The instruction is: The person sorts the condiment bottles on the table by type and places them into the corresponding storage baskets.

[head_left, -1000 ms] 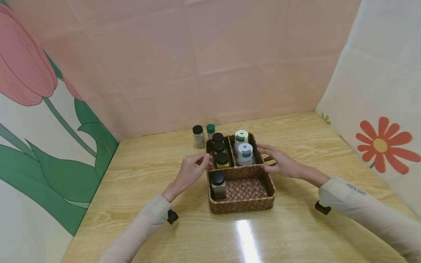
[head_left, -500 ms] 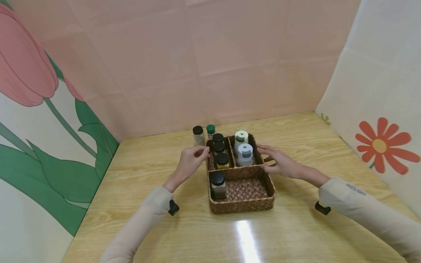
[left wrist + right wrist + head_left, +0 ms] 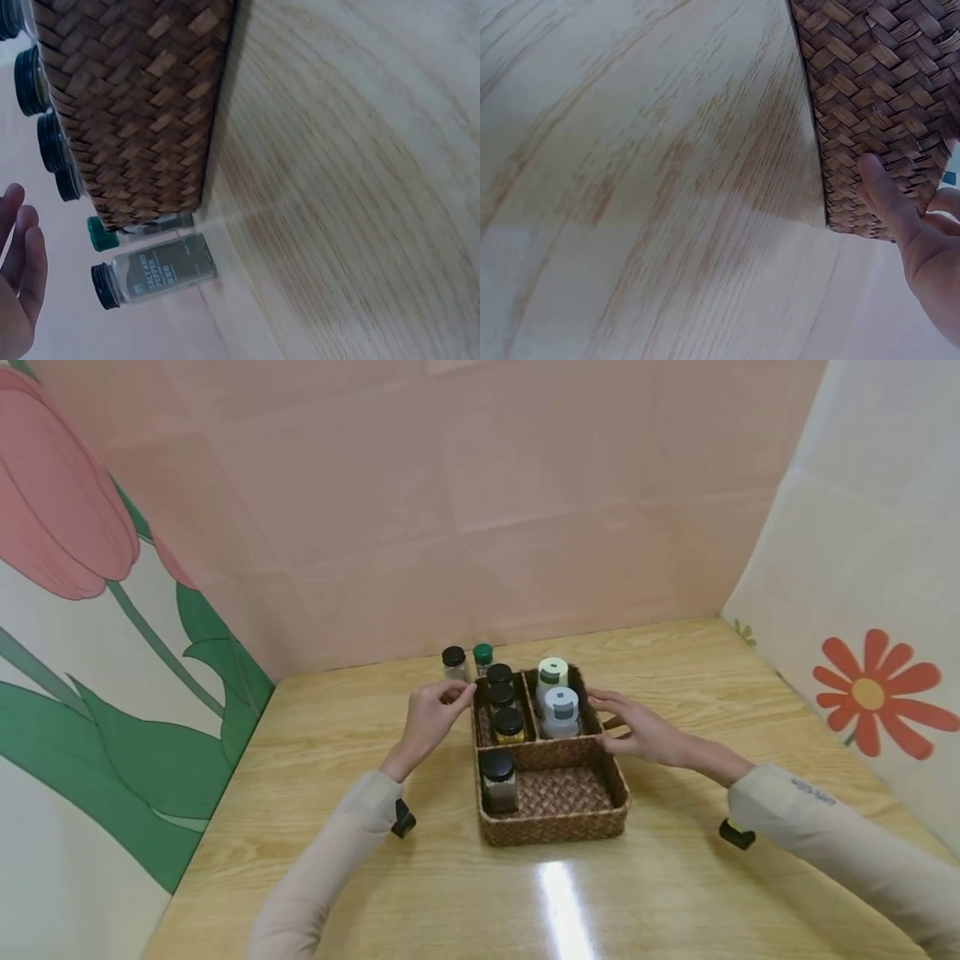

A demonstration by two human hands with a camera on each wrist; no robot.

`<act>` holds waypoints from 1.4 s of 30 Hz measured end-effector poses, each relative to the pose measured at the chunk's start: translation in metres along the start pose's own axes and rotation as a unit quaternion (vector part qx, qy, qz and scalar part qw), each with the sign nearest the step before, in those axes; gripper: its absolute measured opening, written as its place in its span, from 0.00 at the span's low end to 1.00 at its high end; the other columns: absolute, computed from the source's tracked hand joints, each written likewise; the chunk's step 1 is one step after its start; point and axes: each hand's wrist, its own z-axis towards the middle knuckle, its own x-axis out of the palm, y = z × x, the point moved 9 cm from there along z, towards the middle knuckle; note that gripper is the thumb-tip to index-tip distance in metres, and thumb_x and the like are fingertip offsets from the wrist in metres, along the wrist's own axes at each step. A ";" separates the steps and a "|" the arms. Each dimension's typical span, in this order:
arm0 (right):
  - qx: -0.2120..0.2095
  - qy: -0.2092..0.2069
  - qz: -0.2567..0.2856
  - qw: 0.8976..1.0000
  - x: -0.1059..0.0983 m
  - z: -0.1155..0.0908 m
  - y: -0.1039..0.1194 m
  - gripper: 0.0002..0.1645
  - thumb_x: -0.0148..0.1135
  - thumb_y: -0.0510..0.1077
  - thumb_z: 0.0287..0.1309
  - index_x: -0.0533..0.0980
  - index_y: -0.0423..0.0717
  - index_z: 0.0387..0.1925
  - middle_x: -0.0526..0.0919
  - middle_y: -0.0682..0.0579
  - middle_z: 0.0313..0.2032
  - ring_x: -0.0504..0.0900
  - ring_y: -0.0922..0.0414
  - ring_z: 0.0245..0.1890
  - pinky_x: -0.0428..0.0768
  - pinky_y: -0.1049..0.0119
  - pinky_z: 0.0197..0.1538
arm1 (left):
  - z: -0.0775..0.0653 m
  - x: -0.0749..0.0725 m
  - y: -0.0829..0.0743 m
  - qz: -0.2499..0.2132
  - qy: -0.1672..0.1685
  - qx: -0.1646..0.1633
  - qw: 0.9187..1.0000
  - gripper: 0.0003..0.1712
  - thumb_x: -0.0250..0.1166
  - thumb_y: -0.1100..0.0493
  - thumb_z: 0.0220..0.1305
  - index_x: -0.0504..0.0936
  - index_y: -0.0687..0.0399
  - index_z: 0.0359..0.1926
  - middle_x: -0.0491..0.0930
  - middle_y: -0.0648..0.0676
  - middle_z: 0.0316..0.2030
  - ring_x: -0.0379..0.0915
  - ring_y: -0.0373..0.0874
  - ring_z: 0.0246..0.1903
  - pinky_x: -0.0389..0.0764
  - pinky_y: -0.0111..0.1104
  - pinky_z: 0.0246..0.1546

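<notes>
A brown woven basket with three compartments stands on the table. Over its back left corner is my left hand, thumb and fingertips close together at the rim with nothing visible between them. The left wrist view shows those fingers apart from the woven wall. My right hand holds the basket's right side, a digit along the outer wall and other fingers at the rim. Black-lidded jars fill the back left compartment; two white-capped bottles stand in the back right one. A black-lidded jar sits in the front compartment.
Behind the basket's back left corner stand a black-capped jar labelled salt and pepper and a green-capped jar. A pink wall covering rises behind the wooden table, with floral panels at both sides.
My left hand has moved away from me along the basket's left rim, from beside the jars to the back left corner. The right hand and basket have stayed put.
</notes>
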 end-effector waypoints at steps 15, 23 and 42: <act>-0.003 0.002 0.003 1.000 0.001 0.001 0.001 0.34 0.61 0.34 0.64 0.62 0.25 0.68 0.55 0.30 0.71 0.65 0.32 0.64 0.84 0.52 0.45 | 0.010 0.001 0.019 0.082 -0.029 -0.019 0.996 0.05 0.68 0.61 0.66 0.88 0.58 0.36 0.86 0.50 0.26 0.78 0.37 0.22 0.77 0.31 0.22; -0.002 0.003 0.003 1.000 0.001 0.001 -0.002 0.34 0.60 0.35 0.65 0.62 0.26 0.68 0.54 0.31 0.71 0.66 0.32 0.63 0.84 0.53 0.45 | 0.012 -0.006 0.032 0.076 -0.058 -0.033 0.995 0.07 0.68 0.59 0.66 0.88 0.60 0.38 0.86 0.52 0.28 0.80 0.41 0.24 0.79 0.34 0.24; -0.011 -0.006 -0.020 1.000 0.001 0.001 0.001 0.34 0.60 0.34 0.63 0.63 0.25 0.67 0.57 0.29 0.70 0.70 0.32 0.59 0.85 0.56 0.42 | 0.020 -0.009 0.059 0.107 -0.097 -0.117 0.983 0.17 0.66 0.56 0.67 0.84 0.66 0.48 0.81 0.63 0.43 0.77 0.55 0.44 0.79 0.46 0.44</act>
